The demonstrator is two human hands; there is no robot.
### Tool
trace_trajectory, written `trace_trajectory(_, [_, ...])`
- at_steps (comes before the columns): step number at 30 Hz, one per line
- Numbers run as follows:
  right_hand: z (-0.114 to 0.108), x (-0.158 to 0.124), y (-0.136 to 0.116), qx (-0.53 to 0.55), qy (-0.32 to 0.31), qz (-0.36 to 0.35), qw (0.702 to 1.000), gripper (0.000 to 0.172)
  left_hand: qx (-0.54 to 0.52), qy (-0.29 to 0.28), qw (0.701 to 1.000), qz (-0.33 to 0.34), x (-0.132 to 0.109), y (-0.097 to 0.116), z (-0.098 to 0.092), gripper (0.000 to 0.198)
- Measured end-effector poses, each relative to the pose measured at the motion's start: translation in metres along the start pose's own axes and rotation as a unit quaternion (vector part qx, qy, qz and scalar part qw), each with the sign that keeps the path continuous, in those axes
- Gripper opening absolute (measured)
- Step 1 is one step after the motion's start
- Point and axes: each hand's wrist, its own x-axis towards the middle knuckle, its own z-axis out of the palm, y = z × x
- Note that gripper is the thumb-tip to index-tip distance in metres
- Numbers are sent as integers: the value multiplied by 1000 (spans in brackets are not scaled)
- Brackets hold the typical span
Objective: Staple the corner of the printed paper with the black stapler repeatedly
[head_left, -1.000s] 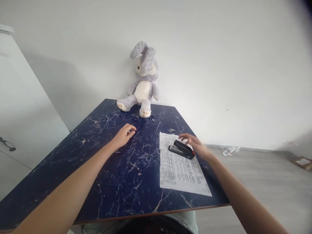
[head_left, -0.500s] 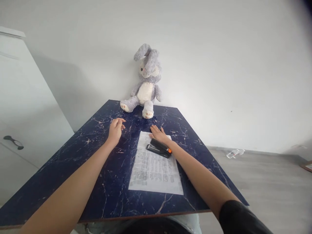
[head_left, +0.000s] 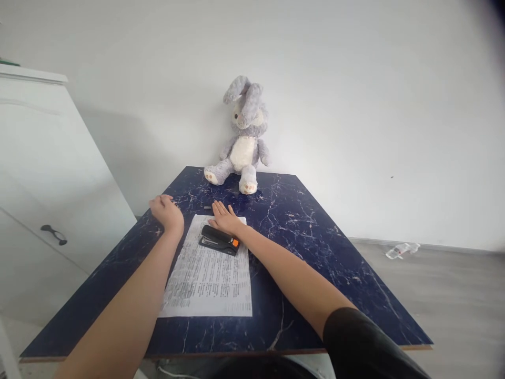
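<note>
A printed paper sheet (head_left: 209,271) lies on the dark blue marble-patterned table (head_left: 307,242). A black stapler (head_left: 218,240) with an orange end rests on the sheet's far part. My right hand (head_left: 225,218) lies flat with fingers stretched out on the sheet's far edge, just behind the stapler. My left hand (head_left: 166,209) rests on the table to the left of the sheet, fingers loosely curled, holding nothing I can see.
A grey and white plush rabbit (head_left: 242,139) sits at the table's far edge against the white wall. A white cabinet (head_left: 43,173) with a dark handle stands at the left. A crumpled plastic bottle (head_left: 402,249) lies on the grey floor at the right.
The sheet with the stapler on it has slid leftward across the table under my right hand. My left hand has moved left, to the table's left side.
</note>
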Motion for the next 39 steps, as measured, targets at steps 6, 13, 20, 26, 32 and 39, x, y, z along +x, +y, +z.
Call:
trace_trajectory(6, [-17, -68, 58, -43, -2, 0, 999, 75, -11, -114, 991, 62, -46, 24, 24, 26])
trace_trajectory(13, [-31, -94, 90, 6, 8, 6, 1000, 77, -11, -385, 918, 97, -115, 48, 40, 27])
trace_trajectory(20, [-65, -121, 83, 261, 182, 74, 945, 49, 34, -454, 872, 179, -130, 49, 41, 26])
trace_trajectory(26, [-105, -183, 66, 380, 26, 25, 924, 52, 34, -444, 874, 192, -136, 59, 37, 29])
trace_trajectory(32, [-120, -209, 89, 436, -95, -29, 895, 54, -131, -476, 869, -30, -137, 62, 41, 40])
trace_trajectory(39, [-113, -205, 91, 434, -127, -36, 891, 53, -251, -429, 841, -213, -134, 58, 47, 70])
